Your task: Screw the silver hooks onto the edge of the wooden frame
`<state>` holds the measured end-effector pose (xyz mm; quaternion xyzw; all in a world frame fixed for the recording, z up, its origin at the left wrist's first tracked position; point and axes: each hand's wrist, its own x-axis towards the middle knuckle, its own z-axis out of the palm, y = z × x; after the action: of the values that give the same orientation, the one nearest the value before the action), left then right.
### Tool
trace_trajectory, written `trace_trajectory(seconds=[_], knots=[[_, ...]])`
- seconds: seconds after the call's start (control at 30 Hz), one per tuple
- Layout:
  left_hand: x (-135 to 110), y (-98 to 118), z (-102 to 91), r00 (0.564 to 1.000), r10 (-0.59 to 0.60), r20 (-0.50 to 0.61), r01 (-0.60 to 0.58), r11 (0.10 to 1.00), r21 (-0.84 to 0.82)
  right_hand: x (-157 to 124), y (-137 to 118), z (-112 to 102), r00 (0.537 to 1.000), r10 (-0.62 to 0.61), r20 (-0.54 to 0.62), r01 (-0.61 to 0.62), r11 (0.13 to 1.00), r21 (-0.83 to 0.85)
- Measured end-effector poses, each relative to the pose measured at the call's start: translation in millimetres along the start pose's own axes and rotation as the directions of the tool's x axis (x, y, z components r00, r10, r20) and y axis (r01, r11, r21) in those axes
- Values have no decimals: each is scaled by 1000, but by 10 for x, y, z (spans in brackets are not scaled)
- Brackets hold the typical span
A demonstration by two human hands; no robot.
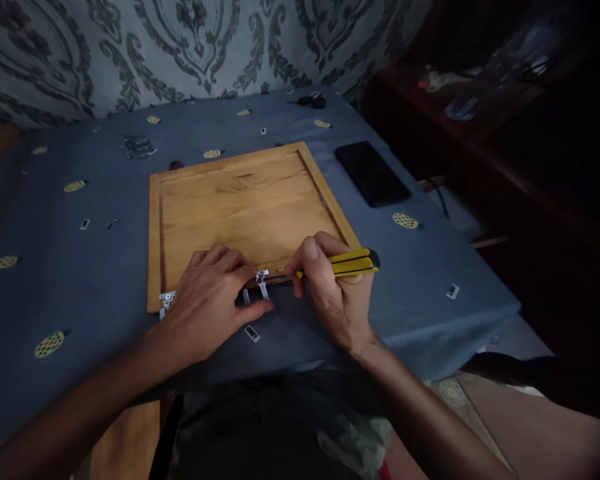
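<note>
A square wooden panel (245,200) with a raised border lies on a table covered in blue cloth (80,267). At the panel's near edge sits a small metal bracket (263,283). My left hand (207,303) rests over the edge beside it, fingers curled, thumb next to the bracket. In my right hand (330,293) is a yellow and black screwdriver (347,263), gripped tight, with its tip pointing left at the bracket. Another metal bracket (167,301) sits at the panel's near left corner.
A black phone (373,173) lies to the right of the panel. Keys (310,101) lie at the far edge of the table. Small metal parts (251,333) are scattered on the cloth. A patterned wall stands behind; a dark wooden shelf (480,127) is at right.
</note>
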<state>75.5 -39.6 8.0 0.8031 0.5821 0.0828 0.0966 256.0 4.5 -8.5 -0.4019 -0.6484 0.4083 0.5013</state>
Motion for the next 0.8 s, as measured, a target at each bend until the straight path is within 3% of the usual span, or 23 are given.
trace_trajectory(seconds=[0.27,0.47,0.8], knots=[[23,-15,-1,1000,-12,4,12,999,-35,-54,-37,-8,995,-43,-86,53,993,109],[9,-21,24,1000,-10,-8,10,1000,-30,-55,-44,57,1000,-24,-11,25,999,43],[2,-15,35,1000,-12,-9,12,1000,-22,-30,-42,49,997,-69,-33,68,997,-25]])
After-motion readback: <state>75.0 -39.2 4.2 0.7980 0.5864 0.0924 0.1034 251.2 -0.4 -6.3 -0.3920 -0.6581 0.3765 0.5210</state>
